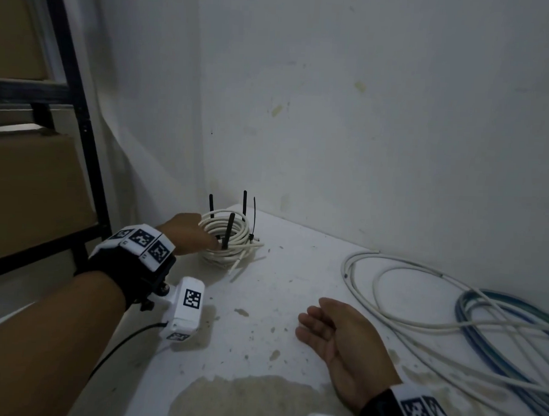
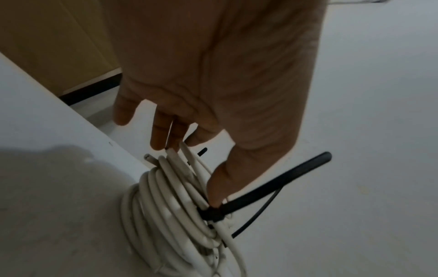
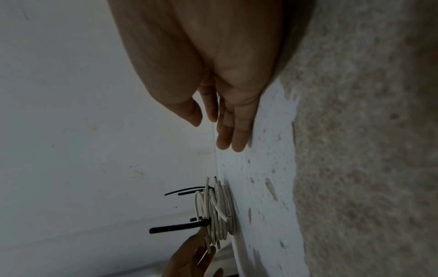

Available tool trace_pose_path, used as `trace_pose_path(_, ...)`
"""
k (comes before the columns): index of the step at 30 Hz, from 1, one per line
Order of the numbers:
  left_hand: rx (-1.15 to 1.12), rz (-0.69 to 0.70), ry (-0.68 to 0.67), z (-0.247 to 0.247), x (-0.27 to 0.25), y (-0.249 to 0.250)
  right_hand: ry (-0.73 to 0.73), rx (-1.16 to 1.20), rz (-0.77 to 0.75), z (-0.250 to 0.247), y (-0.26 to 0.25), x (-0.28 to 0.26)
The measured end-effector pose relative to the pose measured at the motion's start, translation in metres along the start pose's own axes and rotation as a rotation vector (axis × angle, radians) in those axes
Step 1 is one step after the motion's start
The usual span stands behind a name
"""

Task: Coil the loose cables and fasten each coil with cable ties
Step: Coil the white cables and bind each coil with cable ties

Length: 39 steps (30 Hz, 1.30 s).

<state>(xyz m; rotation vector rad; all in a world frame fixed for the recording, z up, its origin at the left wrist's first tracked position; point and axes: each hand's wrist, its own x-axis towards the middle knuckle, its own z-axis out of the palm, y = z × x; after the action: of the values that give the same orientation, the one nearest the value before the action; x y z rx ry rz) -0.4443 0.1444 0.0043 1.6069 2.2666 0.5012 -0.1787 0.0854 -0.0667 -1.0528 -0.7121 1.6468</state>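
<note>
The left hand (image 1: 188, 232) reaches to the far left part of the white table (image 1: 295, 271) and rests on the white cable coil (image 1: 231, 237). In the left wrist view its fingers (image 2: 166, 135) are straight and relaxed, the tips touching the top loops, and the thumb (image 2: 220, 185) presses down beside the head of a black cable tie (image 2: 213, 213) cinched round the bundle; nothing is curled round the cable, so the hand is released rather than gripping. Several black tie tails (image 1: 229, 229) stand up from the coil, which lies on the table near the corner of the wall (image 1: 365, 117).

The right hand (image 1: 340, 333) lies nearer, to the right of centre, its edge on the table, palm turned left, fingers (image 3: 237, 135) loosely extended and holding nothing.

To its right, a loose white cable (image 1: 404, 308) sprawls in wide loops along the wall, overlapping a loose blue cable (image 1: 497, 327) at the far right edge. Brownish stains (image 1: 246, 398) mark the near side of the table. At the left stands a dark metal rack (image 1: 81, 136) with cardboard boxes (image 1: 25, 190).
</note>
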Motion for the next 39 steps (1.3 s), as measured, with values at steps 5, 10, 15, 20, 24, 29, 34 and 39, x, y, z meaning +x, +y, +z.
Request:
trace_pose_path(5,0.084,0.007,-0.058,-0.004,0.001,-0.001,-0.007,-0.001,-0.003,0.000,0.001,0.001)
trace_pose_path(10,0.090,-0.006,-0.060,0.003,0.001,-0.004,-0.005,0.003,-0.004,0.000,0.000,0.000)
trace_pose_path(15,-0.028,0.013,0.024,0.005,-0.008,0.001,0.007,0.001,-0.001,0.000,0.001,0.001)
trace_pose_path(20,-0.136,0.038,0.091,0.012,-0.008,-0.007,0.019,0.002,0.002,-0.001,0.001,0.001)
trace_pose_path(24,-0.265,0.022,0.133,0.012,-0.013,-0.016,0.036,0.021,0.020,0.000,-0.001,-0.002)
trace_pose_path(29,-0.422,-0.017,0.361,0.019,-0.038,-0.009,0.054,0.080,0.106,0.003,-0.011,-0.013)
trace_pose_path(34,-0.625,0.097,0.442,0.038,-0.102,0.027,0.020,-0.009,0.150,-0.015,-0.029,-0.040)
trace_pose_path(39,-0.826,0.239,0.131,0.079,-0.176,0.099,0.013,-0.206,0.025,-0.068,-0.065,-0.092)
